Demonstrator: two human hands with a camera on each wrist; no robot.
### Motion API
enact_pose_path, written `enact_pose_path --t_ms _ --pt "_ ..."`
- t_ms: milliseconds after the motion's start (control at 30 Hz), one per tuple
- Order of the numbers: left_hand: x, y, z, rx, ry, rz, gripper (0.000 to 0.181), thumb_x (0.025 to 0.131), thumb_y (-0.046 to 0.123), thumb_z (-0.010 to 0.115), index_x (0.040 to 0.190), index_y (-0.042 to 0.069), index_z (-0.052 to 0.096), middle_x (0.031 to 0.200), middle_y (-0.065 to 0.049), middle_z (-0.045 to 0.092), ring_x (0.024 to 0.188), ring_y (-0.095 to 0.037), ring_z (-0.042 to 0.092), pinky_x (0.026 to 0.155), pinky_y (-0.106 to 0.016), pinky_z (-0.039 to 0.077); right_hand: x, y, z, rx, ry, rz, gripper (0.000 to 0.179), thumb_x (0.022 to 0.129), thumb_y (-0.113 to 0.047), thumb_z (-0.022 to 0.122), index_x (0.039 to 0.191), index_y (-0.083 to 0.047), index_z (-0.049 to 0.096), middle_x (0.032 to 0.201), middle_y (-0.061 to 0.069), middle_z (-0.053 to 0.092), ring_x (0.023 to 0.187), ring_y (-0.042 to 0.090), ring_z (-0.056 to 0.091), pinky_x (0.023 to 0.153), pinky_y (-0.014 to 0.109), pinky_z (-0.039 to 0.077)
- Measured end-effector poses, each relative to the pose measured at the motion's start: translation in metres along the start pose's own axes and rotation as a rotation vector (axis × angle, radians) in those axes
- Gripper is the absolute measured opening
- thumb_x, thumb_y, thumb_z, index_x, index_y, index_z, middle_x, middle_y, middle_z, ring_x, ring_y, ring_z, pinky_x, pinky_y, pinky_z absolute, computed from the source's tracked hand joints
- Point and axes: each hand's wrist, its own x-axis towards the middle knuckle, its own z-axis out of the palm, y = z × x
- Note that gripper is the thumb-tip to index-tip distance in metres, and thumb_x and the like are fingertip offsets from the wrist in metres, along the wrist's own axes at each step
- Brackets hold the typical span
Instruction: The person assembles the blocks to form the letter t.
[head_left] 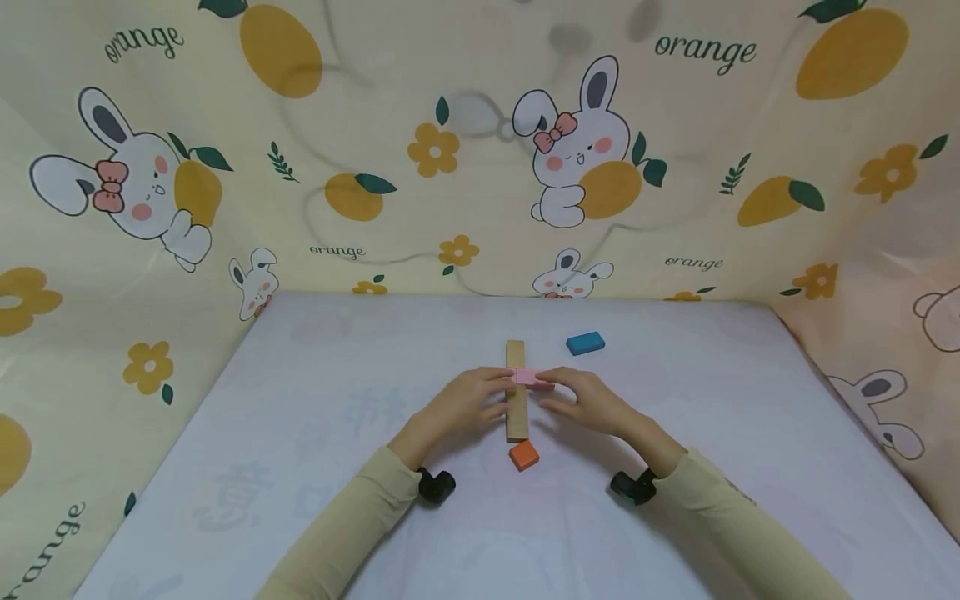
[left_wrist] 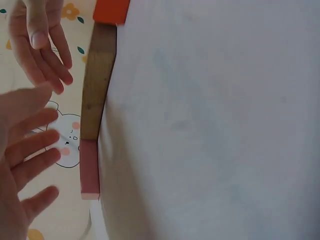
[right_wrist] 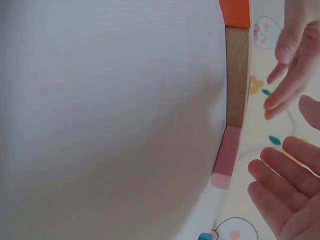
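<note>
Light wooden blocks (head_left: 517, 414) lie in a line running away from me on the white tabletop. Pink blocks (head_left: 531, 377) cross that line, with a seam showing near the wood's middle. An orange block (head_left: 524, 455) sits turned at the near end of the wood. My left hand (head_left: 468, 400) hovers at the left of the pink blocks, fingers spread loosely. On the opposite side is my right hand (head_left: 588, 400), its fingers relaxed over the pink. Both wrist views show gaps between the fingers and the pink block (left_wrist: 90, 169); neither hand grips anything.
A blue block (head_left: 585, 342) lies farther back, right of the wooden line. Behind the white table (head_left: 337, 500) hangs a cream cloth (head_left: 480, 200) printed with rabbits and oranges. Dark wrist cameras sit below both hands.
</note>
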Motion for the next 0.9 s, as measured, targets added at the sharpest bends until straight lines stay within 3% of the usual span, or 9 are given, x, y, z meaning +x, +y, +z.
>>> enact_pose_path --t_ms 167,300,500,700,900 --pt "0.005 0.0 -0.003 0.041 -0.141 0.002 0.046 0.094 0.034 0.06 0.135 0.012 0.057 0.149 -0.005 0.049 0.138 -0.024 0.046 0.115 -0.04 0.036 -0.002 0.004 -0.002 0.036 0.002 0.03 0.041 0.089 -0.014 0.066 0.125 0.004 0.059 0.122 0.021 0.066 0.112 0.036 0.063 0.095 0.051 0.051" --pt "0.009 0.0 -0.004 0.075 -0.21 -0.009 0.053 0.095 0.04 0.058 0.141 0.015 0.051 0.154 -0.003 0.041 0.142 -0.023 0.04 0.118 -0.04 0.032 -0.002 0.009 -0.004 0.069 -0.009 0.056 0.04 0.09 -0.014 0.065 0.125 0.004 0.059 0.124 0.021 0.066 0.114 0.037 0.062 0.096 0.051 0.05" --pt "0.015 -0.001 -0.002 0.077 -0.253 0.006 0.055 0.097 0.039 0.054 0.144 0.013 0.045 0.156 -0.005 0.037 0.145 -0.024 0.036 0.119 -0.04 0.03 -0.004 0.018 -0.01 0.098 0.003 0.089 0.039 0.09 -0.013 0.065 0.125 0.004 0.06 0.122 0.021 0.066 0.108 0.035 0.065 0.093 0.048 0.053" --pt "0.021 0.001 0.0 0.086 -0.312 -0.023 0.058 0.097 0.041 0.053 0.147 0.015 0.041 0.16 -0.003 0.031 0.149 -0.022 0.028 0.121 -0.039 0.027 -0.005 0.031 -0.015 0.107 0.052 0.149 0.038 0.089 -0.011 0.067 0.122 0.007 0.06 0.113 0.024 0.069 0.098 0.033 0.067 0.085 0.043 0.057" --pt "0.024 0.0 0.001 0.1 -0.334 -0.035 0.057 0.097 0.039 0.053 0.147 0.015 0.041 0.16 -0.003 0.03 0.149 -0.021 0.029 0.121 -0.035 0.027 -0.005 0.04 -0.021 0.104 0.078 0.211 0.036 0.088 -0.009 0.067 0.12 0.007 0.062 0.106 0.021 0.07 0.093 0.029 0.066 0.082 0.041 0.057"
